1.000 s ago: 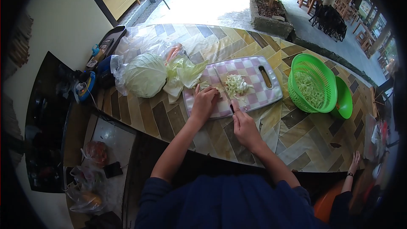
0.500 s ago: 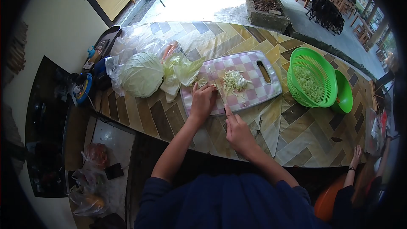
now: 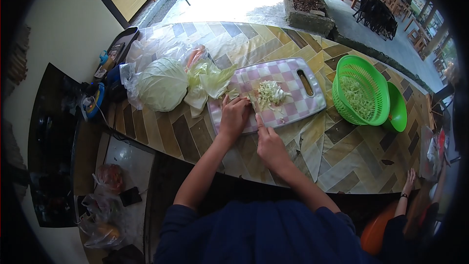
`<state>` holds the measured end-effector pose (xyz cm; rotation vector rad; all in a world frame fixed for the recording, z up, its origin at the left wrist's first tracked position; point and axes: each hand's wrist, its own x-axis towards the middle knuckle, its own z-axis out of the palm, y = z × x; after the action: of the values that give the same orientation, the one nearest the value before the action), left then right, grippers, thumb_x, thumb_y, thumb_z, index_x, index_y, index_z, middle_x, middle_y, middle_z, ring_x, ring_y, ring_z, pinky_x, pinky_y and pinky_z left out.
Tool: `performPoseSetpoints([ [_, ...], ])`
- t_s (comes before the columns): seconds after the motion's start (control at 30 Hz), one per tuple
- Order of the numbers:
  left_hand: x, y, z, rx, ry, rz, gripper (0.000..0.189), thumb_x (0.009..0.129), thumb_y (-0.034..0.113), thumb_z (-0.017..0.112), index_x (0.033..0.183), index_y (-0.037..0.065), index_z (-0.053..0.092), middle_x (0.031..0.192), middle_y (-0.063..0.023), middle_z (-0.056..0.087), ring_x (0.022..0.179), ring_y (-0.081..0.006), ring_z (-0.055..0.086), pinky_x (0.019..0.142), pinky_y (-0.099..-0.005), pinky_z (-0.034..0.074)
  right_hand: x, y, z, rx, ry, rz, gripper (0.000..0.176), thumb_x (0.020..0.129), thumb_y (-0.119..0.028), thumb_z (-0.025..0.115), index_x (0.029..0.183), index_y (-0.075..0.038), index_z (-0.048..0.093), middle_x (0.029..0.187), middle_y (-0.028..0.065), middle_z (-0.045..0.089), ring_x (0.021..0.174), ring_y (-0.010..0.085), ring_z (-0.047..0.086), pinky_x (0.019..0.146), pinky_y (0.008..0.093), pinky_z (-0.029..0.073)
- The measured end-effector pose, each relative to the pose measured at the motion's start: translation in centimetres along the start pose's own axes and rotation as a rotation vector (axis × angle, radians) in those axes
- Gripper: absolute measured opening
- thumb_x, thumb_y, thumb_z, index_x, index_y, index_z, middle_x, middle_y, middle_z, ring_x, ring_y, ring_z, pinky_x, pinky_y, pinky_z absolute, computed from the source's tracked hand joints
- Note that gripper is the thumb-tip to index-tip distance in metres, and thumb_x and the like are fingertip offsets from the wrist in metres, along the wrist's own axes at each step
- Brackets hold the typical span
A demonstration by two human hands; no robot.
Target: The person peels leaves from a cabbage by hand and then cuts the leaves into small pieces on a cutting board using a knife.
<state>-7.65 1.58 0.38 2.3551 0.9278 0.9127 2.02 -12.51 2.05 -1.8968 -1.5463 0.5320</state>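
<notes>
Left hand [image 3: 234, 116] curled, pressing cabbage piece [image 3: 233, 95] on checkered plastic board [image 3: 298, 105], right hand [image 3: 270, 147] gripped thin knife [image 3: 255, 109], shredded pile [image 3: 270, 93] beside the blade

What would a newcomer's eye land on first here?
Likely the pink checkered cutting board mid-frame, where the left hand and the right hand, its grip on a knife, work beside shredded cabbage. A green colander of shreds sits to its right, a whole cabbage to its left.

Cutting board [image 3: 293, 95] mid-bench [image 3: 342, 156] — shredded cabbage [image 3: 270, 93] on it. Whole cabbage [image 3: 161, 85] left of board; colander [image 3: 361, 93] right — bowl [image 3: 399, 112] against its right side.
</notes>
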Motion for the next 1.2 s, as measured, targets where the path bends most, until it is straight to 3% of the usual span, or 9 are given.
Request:
performPoseSetpoints([
  [0.23, -0.2, 0.0, -0.6, 0.097, -0.023, 0.031, 0.011, 0.086, 0.012, 0.061, 0.092, 0.008, 0.069, 0.101, -0.005, 0.07, 0.1, -0.0251, 0.064, 0.111, -0.0541, 0.025, -0.3, 2.0, -2.7, -0.016, 0.003, -0.07, 0.055, 0.094, -0.009, 0.047, 0.147, -0.009, 0.034, 0.092, 0.0261, 0.058, 0.082, 0.0446, 0.06, 0.073, 0.05, 0.05],
  [0.43, 0.0, -0.1, -0.7, 0.148, -0.001, 0.04, 0.011, 0.084, 0.014, 0.063, 0.091, 0.01, 0.07, 0.099, -0.0051, 0.071, 0.102, -0.0227, 0.064, 0.112, -0.0548, 0.023, -0.6, 2.4, -2.3, 0.112, 0.06, -0.162, 0.054, 0.095, -0.012, 0.048, 0.147, -0.01, 0.035, 0.09, 0.0246, 0.057, 0.08, 0.0443, 0.059, 0.073, 0.0507, 0.048],
  [0.73, 0.1, -0.4, -0.5, 0.039, -0.004, -0.02, 0.012, 0.086, 0.012, 0.062, 0.09, 0.006, 0.071, 0.093, -0.0111, 0.071, 0.092, -0.0297, 0.067, 0.111, -0.0558, 0.026, -1.8, 1.4, -2.9, 0.088, -0.005, -0.115, 0.054, 0.094, -0.007, 0.05, 0.146, -0.01, 0.036, 0.086, 0.0218, 0.056, 0.076, 0.0417, 0.057, 0.07, 0.0476, 0.046],
  [0.97, 0.1, -0.6, -0.2, 0.019, 0.002, -0.04, 0.01, 0.083, 0.007, 0.062, 0.089, 0.005, 0.07, 0.096, -0.0101, 0.072, 0.096, -0.0295, 0.066, 0.111, -0.0553, 0.027, -0.9, 2.5, -3.3, 0.093, -0.05, -0.143, 0.055, 0.093, -0.005, 0.052, 0.146, -0.009, 0.037, 0.086, 0.0216, 0.058, 0.077, 0.0407, 0.057, 0.072, 0.0472, 0.046],
  [1.07, 0.1, -0.7, -0.3, 0.013, -0.006, -0.046, 0.01, 0.083, 0.006, 0.062, 0.088, 0.005, 0.07, 0.097, -0.01, 0.072, 0.097, -0.0296, 0.066, 0.11, -0.055, 0.028, -0.6, 2.5, -2.6, 0.038, -0.021, -0.185, 0.055, 0.092, -0.007, 0.05, 0.146, -0.008, 0.036, 0.087, 0.0229, 0.057, 0.075, 0.0424, 0.06, 0.068, 0.0486, 0.051],
  [1.2, 0.0, -0.7, -0.4, 0.02, -0.001, -0.046, 0.01, 0.083, 0.006, 0.062, 0.089, 0.005, 0.07, 0.096, -0.0102, 0.071, 0.097, -0.0298, 0.066, 0.11, -0.0547, 0.029, -0.7, 1.6, -1.7, -0.08, -0.044, -0.11, 0.058, 0.091, -0.007, 0.049, 0.147, -0.009, 0.035, 0.09, 0.0228, 0.057, 0.074, 0.0417, 0.062, 0.065, 0.049, 0.053],
])
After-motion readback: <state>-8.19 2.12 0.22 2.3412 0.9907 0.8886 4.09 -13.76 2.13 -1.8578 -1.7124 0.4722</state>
